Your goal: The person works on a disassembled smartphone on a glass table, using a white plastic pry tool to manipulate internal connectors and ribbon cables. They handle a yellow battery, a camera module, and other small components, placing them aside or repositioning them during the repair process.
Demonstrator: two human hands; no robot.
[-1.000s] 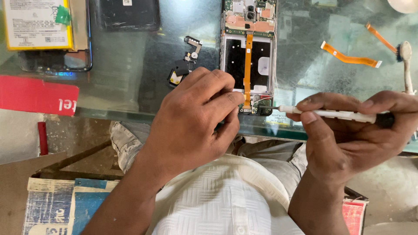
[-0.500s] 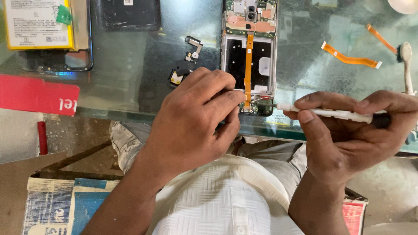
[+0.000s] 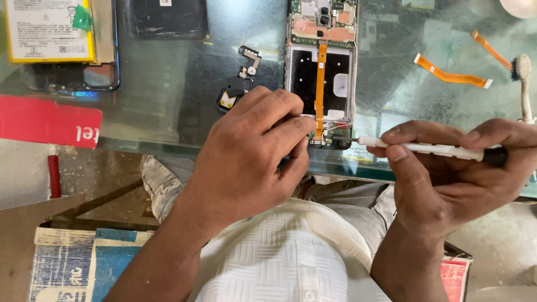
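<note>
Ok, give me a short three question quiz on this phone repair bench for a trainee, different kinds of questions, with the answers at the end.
1. True or false: the right hand holds a white screwdriver with its tip at the bottom end of the opened phone.
2. Multiple choice: what runs down the middle of the opened phone? A) orange flex cable B) red wire C) blue tape
3. Where are the left hand fingertips?

Key
1. True
2. A
3. On the lower edge of the opened phone, next to the screwdriver tip.
</note>
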